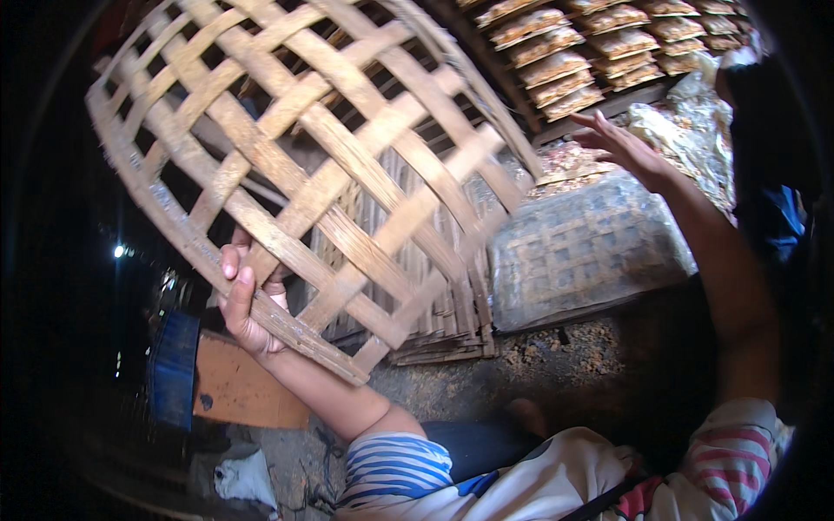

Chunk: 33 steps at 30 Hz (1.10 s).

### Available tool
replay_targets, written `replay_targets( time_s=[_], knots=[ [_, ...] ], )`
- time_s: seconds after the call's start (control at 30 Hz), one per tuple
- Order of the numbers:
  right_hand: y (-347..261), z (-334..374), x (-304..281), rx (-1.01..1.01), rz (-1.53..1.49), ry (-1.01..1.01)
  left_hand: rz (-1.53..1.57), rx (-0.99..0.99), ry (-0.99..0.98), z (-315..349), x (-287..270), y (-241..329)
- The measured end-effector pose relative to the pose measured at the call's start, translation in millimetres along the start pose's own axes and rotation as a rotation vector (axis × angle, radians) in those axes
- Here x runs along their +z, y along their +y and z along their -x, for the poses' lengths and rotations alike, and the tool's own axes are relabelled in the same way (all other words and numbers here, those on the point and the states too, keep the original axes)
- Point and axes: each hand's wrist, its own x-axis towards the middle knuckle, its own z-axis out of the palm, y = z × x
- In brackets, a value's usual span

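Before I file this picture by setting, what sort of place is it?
Likely a small workshop, perhaps for making food, though I can't be sure: stacks of flat pieces at upper right, a woven rack in the left hand, and a crumb-strewn floor.

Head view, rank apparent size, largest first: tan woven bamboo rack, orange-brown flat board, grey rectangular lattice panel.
1. Tan woven bamboo rack (nearest camera)
2. Grey rectangular lattice panel
3. Orange-brown flat board
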Motion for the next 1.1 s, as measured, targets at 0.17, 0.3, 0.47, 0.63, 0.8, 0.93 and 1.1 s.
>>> replay_targets(
  time_s=[0.17, 0.3, 0.47, 0.63, 0.8, 0.93, 1.1],
  knots=[
    [-60.3, 25.0, 13.6, -0.223, -0.498, -0.074, -0.007, -0.188, -0.002, -9.3, 30.7, -65.6],
    [-75.8, 46.6, 3.9, -0.122, -0.521, 0.292, -0.081, -0.243, -0.021, -7.6, 49.8, -117.0],
    [-64.6, 54.2, -27.1, -0.144, -0.464, 0.394, -0.096, -0.262, -0.161, -18.2, 47.7, -138.3],
    [-70.7, 62.4, -14.2, -0.130, -0.339, 0.335, -0.264, -0.118, 0.105, -34.6, 24.3, -137.8],
    [-51.6, 59.8, -6.0, -0.038, -0.254, 0.214, -0.141, -0.084, 0.399, -44.9, 7.2, -109.1],
    [-29.5, 51.7, 2.5, 0.077, -0.393, 0.175, -0.215, -0.065, 0.566, -37.2, 7.4, -106.6],
    [6.2, 38.9, -26.2, 0.420, 0.007, -0.006, -0.326, -0.038, 0.589, -26.7, 24.5, -97.9]
  ],
)
